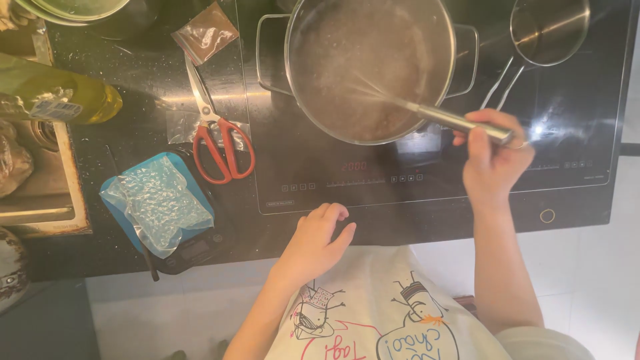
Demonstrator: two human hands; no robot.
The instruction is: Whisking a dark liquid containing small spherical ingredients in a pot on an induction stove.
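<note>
The steel-handled wire whisk [427, 113] slants into the large stainless steel pot [370, 67] of murky brown liquid on the black glass cooktop [587, 153], its handle end clamped in the fingers of the right hand [492, 157] at the pot's four o'clock. The left hand [313, 241], fingers loosely curled and holding nothing, rests on the black counter [133, 67] edge at the pot's six o'clock. Red-handled scissors [220, 137] lie at nine o'clock from the pot, with a blue kitchen scale [167, 207] under a crumpled clear plastic bag [160, 200] at seven o'clock and a small steel saucepan [548, 30] at three.
</note>
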